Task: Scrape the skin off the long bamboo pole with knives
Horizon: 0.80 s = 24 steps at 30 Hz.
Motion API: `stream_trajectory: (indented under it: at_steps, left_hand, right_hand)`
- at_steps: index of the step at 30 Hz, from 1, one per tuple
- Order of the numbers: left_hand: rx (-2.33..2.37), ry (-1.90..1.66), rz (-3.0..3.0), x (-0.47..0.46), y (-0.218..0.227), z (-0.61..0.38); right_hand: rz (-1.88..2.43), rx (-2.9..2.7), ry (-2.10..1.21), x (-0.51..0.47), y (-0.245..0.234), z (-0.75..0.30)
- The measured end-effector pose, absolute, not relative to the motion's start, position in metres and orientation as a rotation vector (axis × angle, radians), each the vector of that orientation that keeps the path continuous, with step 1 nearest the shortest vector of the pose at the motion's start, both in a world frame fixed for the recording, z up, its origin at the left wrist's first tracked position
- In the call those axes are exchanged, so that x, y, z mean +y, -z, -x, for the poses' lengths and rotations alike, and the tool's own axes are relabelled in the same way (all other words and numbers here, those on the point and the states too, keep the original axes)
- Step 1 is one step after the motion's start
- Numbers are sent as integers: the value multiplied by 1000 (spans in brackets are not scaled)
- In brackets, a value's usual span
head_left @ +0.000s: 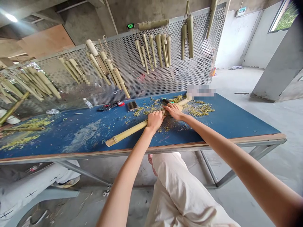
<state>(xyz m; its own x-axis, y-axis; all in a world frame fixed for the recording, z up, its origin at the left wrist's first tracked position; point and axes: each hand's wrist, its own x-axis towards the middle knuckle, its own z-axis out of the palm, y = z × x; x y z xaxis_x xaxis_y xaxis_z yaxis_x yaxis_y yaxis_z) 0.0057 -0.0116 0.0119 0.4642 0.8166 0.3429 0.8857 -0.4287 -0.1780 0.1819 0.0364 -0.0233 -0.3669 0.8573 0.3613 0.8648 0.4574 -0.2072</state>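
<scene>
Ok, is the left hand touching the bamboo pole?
Touching: the head view shows the left hand wrapped over the bamboo pole, with no gap between them.

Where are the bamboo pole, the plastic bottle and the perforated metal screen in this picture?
bamboo pole [126, 133]: head view, on its shaft, left of the hands
plastic bottle [87, 103]: head view, on its body
perforated metal screen [132, 82]: head view, on bare mesh
</scene>
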Motion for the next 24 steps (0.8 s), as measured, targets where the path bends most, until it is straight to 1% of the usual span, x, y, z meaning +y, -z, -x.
stream_trajectory:
  at_steps: [2,4,8,11,18,21,24]
  left_hand:
    - [-1402,307,2371,-12,-13,-5]
    - [-1383,346,2351,-13,-15,-4]
    - [-1378,424,2350,-13,-18,-2]
    - [-1322,439,2385,-13,-19,-1]
    - [-1195,418,2459,-18,-20,-5]
    - [-1326,409,2406,-16,-22,-4]
    - [-1516,298,2310,-10,-23,4]
  right_hand:
    - [1421,-2233,-6,37,16,-187]
    - [1349,-2176,34,33,7,-192]
    - [1258,-2123,336,16,-12,-200]
    - [1319,-2136,478,5,-21,-202]
    - [1586,-2139,531,-3,-24,-202]
    - [1617,-2100,556,0,-23,-206]
    - [1577,-2068,593,4,-22,-213]
